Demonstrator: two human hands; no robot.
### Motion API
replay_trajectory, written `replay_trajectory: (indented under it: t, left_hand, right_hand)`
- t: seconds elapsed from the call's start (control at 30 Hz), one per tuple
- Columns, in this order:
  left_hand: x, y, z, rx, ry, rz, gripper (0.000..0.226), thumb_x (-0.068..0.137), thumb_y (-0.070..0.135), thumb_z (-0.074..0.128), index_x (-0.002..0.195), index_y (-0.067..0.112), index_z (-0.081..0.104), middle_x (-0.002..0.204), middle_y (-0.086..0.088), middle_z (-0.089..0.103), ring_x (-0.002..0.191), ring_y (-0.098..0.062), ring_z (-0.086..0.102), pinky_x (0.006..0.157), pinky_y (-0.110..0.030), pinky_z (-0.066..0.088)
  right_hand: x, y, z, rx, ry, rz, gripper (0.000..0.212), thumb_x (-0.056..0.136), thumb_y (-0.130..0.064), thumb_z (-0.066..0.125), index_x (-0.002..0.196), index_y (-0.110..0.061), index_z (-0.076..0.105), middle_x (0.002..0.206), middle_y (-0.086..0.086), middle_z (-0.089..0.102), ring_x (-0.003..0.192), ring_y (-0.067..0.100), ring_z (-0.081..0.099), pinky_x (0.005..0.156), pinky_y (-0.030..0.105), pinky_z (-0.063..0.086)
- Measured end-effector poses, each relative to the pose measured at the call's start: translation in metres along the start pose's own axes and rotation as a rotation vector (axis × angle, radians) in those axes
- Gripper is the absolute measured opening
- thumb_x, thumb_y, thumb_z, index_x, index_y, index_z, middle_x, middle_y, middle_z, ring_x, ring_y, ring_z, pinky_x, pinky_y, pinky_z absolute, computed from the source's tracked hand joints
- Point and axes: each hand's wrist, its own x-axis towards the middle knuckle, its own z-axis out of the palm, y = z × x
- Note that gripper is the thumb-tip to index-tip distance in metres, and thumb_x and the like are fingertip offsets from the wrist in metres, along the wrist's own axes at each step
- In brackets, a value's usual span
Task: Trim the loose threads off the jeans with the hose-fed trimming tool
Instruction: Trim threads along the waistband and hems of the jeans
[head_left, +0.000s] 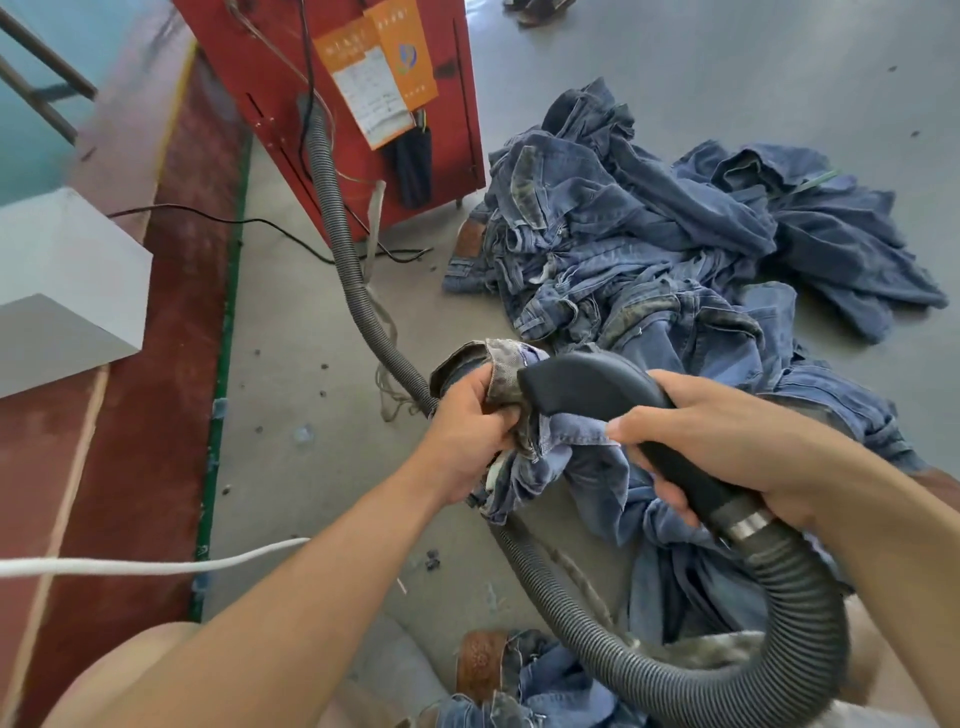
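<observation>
My left hand (470, 423) grips a bunched, turned-out part of a pair of blue jeans (566, 457) at the centre of the view. My right hand (727, 447) holds the black handle of the trimming tool (597, 389), fingers curled round it. The tool's head presses against the jeans fabric right beside my left hand's fingers. A grey ribbed hose (795, 613) loops from the tool's rear down to the lower right, then runs back along the floor to the red machine (337, 104).
A large heap of blue jeans (675, 244) lies on the grey floor to the upper right. More jeans (545, 686) lie below me. A white rope (156, 564) crosses at left. A grey box (67, 280) stands on the red strip at left.
</observation>
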Motion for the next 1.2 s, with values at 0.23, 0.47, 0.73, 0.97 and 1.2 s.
replay_trajectory:
  t: [0.23,0.47,0.73,0.97,1.2]
  left_hand:
    - [0.002,-0.004,-0.011,0.635,-0.018,0.329,0.009,0.089,-0.009,0.053,0.089,-0.006,0.062,0.087,-0.023,0.064,0.083,-0.022,0.06,0.079,-0.047,0.053]
    - [0.003,0.0,-0.015,0.895,0.023,0.465,0.032,0.079,-0.021,0.052,0.072,0.01,0.05,0.069,0.003,0.05,0.07,-0.006,0.044,0.062,-0.023,0.037]
    - [0.002,0.007,-0.029,1.057,-0.094,0.523,0.022,0.077,-0.013,0.057,0.087,0.006,0.062,0.122,-0.006,0.071,0.13,-0.036,0.058,0.109,-0.031,0.046]
    - [-0.002,0.002,-0.02,1.066,-0.182,0.577,0.043,0.073,-0.024,0.053,0.104,0.001,0.069,0.142,-0.015,0.061,0.148,-0.031,0.037,0.121,-0.056,0.033]
    - [-0.001,-0.002,-0.023,1.249,-0.288,0.695,0.04,0.066,-0.028,0.048,0.083,0.006,0.059,0.119,-0.016,0.071,0.147,-0.038,0.037,0.121,-0.061,0.029]
  right_hand:
    - [0.015,-0.004,-0.004,0.169,0.087,-0.061,0.018,0.099,-0.019,0.066,0.103,-0.012,0.05,0.078,0.013,0.054,0.051,0.024,0.051,0.048,0.035,0.05]
    - [0.002,0.006,-0.015,0.008,-0.035,0.03,0.024,0.093,-0.024,0.071,0.103,-0.012,0.052,0.072,0.011,0.058,0.051,0.027,0.053,0.05,0.037,0.052]
    - [0.019,0.006,0.007,0.098,0.059,-0.072,0.024,0.096,-0.023,0.069,0.107,-0.011,0.051,0.076,0.012,0.056,0.053,0.026,0.053,0.049,0.036,0.052]
    - [0.015,-0.001,-0.007,0.082,0.038,-0.08,0.02,0.097,-0.021,0.068,0.103,-0.013,0.051,0.074,0.011,0.056,0.052,0.026,0.053,0.049,0.037,0.051]
    - [0.015,-0.001,-0.004,0.057,0.024,-0.045,0.02,0.097,-0.02,0.068,0.101,-0.012,0.05,0.074,0.012,0.054,0.049,0.025,0.051,0.047,0.034,0.05]
